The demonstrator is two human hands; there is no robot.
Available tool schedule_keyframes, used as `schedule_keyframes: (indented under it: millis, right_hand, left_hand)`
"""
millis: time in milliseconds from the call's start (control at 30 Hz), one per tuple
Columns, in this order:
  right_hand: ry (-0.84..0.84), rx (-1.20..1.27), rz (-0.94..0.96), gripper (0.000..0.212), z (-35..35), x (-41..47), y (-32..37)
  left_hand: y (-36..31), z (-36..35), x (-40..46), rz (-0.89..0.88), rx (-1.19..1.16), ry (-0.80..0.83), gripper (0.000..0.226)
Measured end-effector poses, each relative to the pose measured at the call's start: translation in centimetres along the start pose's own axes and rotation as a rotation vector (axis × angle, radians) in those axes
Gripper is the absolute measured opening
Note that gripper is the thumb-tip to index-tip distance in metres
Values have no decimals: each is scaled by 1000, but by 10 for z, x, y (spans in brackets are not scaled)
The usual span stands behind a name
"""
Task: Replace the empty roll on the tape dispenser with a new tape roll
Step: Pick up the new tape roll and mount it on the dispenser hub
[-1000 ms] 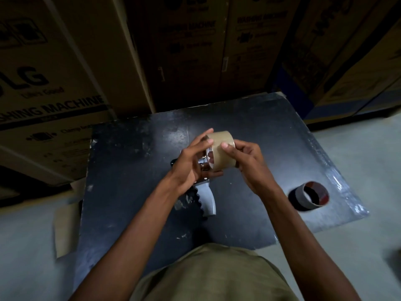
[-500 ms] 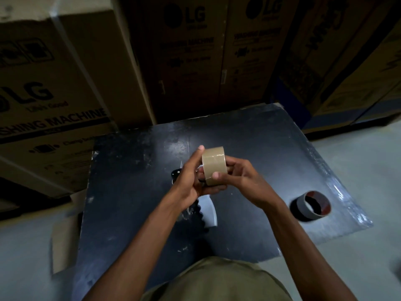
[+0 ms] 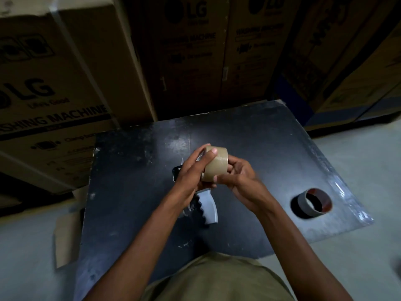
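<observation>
A full roll of brown tape [image 3: 217,167] is held upright above the middle of the black table [image 3: 134,192]. My left hand [image 3: 193,172] grips it from the left, with fingers laid over its top. My right hand [image 3: 236,177] holds it from the right and below. Under my hands lies the tape dispenser [image 3: 207,207], its grey ridged handle pointing towards me and its black front end poking out left of my left hand. The empty roll [image 3: 315,203], a grey core with a reddish inside, stands on the table at the right.
Tall cardboard washing-machine boxes [image 3: 54,88] stand close behind and to the left of the table. More boxes rise at the back right. A flat piece of cardboard [image 3: 65,233] lies on the grey floor by the table's left edge.
Both hands have turned the brown roll between them; my left fingers now lie over its top. The camera has tipped a little, so the table sits lower in view.
</observation>
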State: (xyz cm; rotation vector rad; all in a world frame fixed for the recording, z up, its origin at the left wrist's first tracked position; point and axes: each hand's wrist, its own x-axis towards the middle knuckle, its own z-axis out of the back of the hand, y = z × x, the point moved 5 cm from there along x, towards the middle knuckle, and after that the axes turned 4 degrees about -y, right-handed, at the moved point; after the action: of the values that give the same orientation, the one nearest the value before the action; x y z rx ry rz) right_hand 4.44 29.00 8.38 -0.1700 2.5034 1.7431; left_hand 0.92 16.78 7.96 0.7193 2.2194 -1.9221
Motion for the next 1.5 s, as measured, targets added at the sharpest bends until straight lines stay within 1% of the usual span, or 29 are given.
schedule_keyframes:
  millis: [100,167,233,300,467,600,700,767,833,867,900,967,1000,1033,1067,1100,1133,1167,1200,1233,1267,1300,1367,1467,1500]
  right_hand:
    - [36,12,-4,49,-1,-1,1]
    - [64,85,-21,39,-3,-1,3]
    - [50,141,-54,27,-4,1,4]
    - [33,146,-72,23,-3,2,3]
    - [28,165,-113,34,-1,2,-1]
    - [-2,152,-123,36,-1,2,-4]
    - [-36,132,-121,38,-1,2,-7]
    - [-25,51,-106,39,-2,0,-4]
    - [6,-140,-97,35,0,-2,5]
    - [-5,-246,-96,33,3,-2,11]
    - [-53,-334,-98,37,8,-1,16]
    - [-226,-459,-74,58,25,2,22]
    - [-308,-523,-33,66,32,3,24]
    - [-347,-573,26,67,36,3,27]
    - [-327,-603,98,61,37,2,30]
    - [-240,-611,153,54,33,2,32]
    - [-118,-619,185,53,29,1,31]
    - [-4,-650,194,54,23,0,30]
    - [73,-702,191,53,18,0,26]
    - [120,-735,188,50,14,0,23]
    - [138,-746,182,46,12,1,20]
    - [144,-719,170,41,11,2,17]
    - [103,-616,137,30,13,3,15]
    - [-48,-302,79,17,19,2,12]
    - [-109,-190,58,13,21,3,8]
  left_hand:
    - [1,0,2,20,-1,-6,42]
    - [2,1,3,42,15,-11,43]
    - [0,2,3,58,40,-21,46]
    - [-2,3,2,53,48,-38,47]
    - [-3,3,1,25,45,-38,46]
    - [-2,2,3,16,53,-44,44]
    - [-1,3,4,30,67,-45,46]
    - [0,4,4,57,70,-45,48]
    - [-1,7,6,76,69,-62,51]
    - [-2,9,7,79,77,-76,55]
    - [-2,12,7,85,84,-87,62]
    - [-1,18,11,90,135,-97,84]
    - [0,21,14,90,173,-99,97]
    - [1,22,15,93,204,-98,106]
    - [0,23,15,98,226,-86,110]
    - [1,23,16,107,244,-62,109]
    - [2,22,17,122,268,-24,107]
    - [1,19,18,129,295,26,103]
    - [1,17,18,132,322,74,98]
    - [-1,15,18,127,347,102,95]
    - [-4,15,18,123,362,95,96]
    - [-6,17,19,122,354,67,96]
    - [-9,22,19,109,279,6,87]
    - [-3,28,19,115,111,-4,79]
    - [0,28,18,111,40,2,71]
